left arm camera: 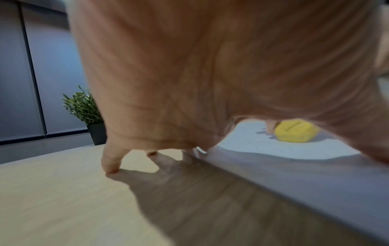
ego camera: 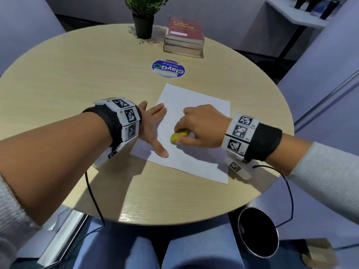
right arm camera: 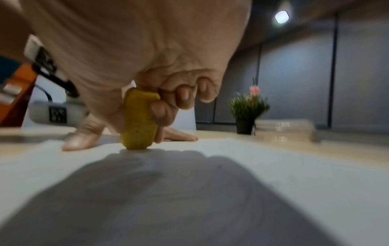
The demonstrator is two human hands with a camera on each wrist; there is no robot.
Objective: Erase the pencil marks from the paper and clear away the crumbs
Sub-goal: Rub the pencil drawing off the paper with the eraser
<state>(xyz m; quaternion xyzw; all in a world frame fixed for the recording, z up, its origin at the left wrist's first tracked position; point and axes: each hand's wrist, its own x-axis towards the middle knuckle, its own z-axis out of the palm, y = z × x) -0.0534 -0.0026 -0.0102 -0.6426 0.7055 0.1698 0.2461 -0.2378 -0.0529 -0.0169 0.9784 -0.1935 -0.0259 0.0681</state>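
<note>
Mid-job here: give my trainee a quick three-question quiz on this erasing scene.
1. True or false: the right hand holds the yellow eraser against the paper.
2. What does the left hand do? A) lifts the book B) presses flat on the paper's edge C) holds a pencil
3. Fill in: the potted plant stands beside a stack of ____.

Key: 1 true; 2 B; 3 books.

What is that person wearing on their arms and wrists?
Each wrist carries a black fabric cuff ringed with white blocks printed with black square code patterns: one on the left wrist band, one on the right wrist band. A thin black cable trails from the right band, another from the left. Light grey ribbed sleeves are pushed up the forearms. The hands are bare.
</note>
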